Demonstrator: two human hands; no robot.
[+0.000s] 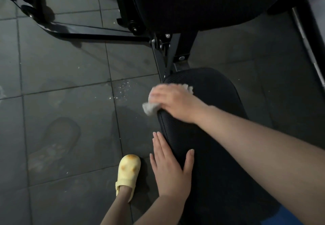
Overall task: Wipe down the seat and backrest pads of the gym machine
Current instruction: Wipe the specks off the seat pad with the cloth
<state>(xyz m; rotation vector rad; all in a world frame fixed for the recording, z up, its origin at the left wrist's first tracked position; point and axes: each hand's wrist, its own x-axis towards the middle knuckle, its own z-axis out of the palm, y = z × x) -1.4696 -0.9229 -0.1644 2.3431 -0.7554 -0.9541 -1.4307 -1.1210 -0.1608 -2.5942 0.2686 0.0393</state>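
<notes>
Now, black textured seat pad (218,119), R hand (175,104) fingers pressing grey cloth (150,107), L hand (171,168) fingers flat.

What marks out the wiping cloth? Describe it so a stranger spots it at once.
Find the black seat pad below the backrest pad. At its left edge the right hand presses a crumpled cloth. It is the only pale grey, fuzzy thing against the black padding.
</notes>
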